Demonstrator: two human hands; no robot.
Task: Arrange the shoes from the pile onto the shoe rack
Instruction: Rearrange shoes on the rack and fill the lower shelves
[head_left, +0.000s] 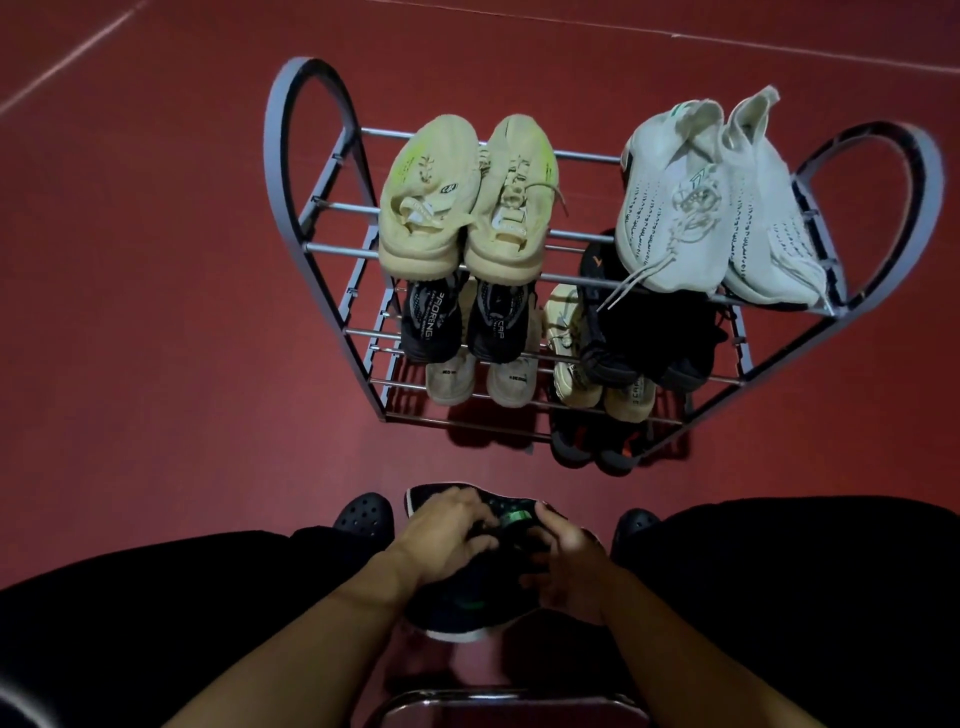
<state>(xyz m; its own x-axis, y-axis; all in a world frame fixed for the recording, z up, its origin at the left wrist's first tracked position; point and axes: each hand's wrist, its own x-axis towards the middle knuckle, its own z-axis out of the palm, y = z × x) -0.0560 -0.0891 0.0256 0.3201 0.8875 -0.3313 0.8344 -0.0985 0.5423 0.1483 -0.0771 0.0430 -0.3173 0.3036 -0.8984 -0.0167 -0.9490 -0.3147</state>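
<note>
Down on the dark red floor (156, 312), between the person's knees, both hands are working on a black knit sneaker with green accents and a white sole (457, 603). Left hand (447, 535) is lying over the top of the upper, fingers curled onto it. Right hand (566, 561) is gripping the other side, thumb sitting by the green patch. So both hands are clamped on that one shoe, which is sitting near the floor in front of the rack, not on it.

Grey metal-tube shoe rack with arched side frames (311, 208) is standing just beyond. Top tier is carrying a cream-yellow knit sneaker pair (467, 197) toward the left end and a white knit sneaker pair (717, 208) at the right end, laces trailing over the front rail. Next tier down is holding a black-and-grey printed pair (462, 322) left and a plain black pair (649, 332) right. Lower tiers are showing off-white toes (478, 379), beige toes (597, 384) and dark toes with an orange mark (597, 447).

Black perforated clogs (363, 514) are sitting on the person's feet either side of the held shoe.
</note>
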